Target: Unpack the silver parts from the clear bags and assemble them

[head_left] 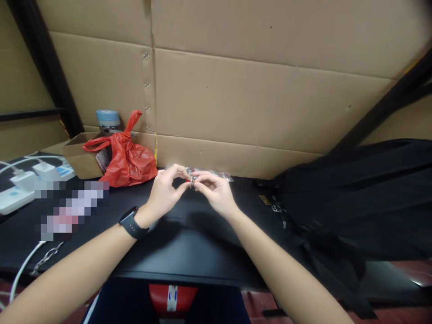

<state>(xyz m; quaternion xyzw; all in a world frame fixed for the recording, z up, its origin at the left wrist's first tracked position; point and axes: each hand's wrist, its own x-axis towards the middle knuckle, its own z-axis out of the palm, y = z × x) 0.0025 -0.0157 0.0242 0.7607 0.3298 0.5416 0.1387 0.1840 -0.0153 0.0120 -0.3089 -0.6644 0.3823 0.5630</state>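
Note:
Over the middle of the black tabletop [189, 252], both hands meet at a small shiny metal piece [192, 180] with a bit of red beside it. It looks ring-like, but fingers hide much of it, so its exact kind is unclear. My left hand [165, 189], with a dark watch on the wrist, pinches it from the left between thumb and fingers. From the right, my right hand [218, 193] pinches the same piece with thumb and fingertips. Just behind the hands, clear plastic packaging [224, 176] with red marks lies along the cardboard wall.
A knotted red plastic bag [130, 159] stands at the back left beside an open cardboard box [83, 162] and a blue-lidded jar [108, 119]. Further left is a white power strip [16, 195] with plugs. A large black bag [354, 193] covers the right side, near some keys [277, 209].

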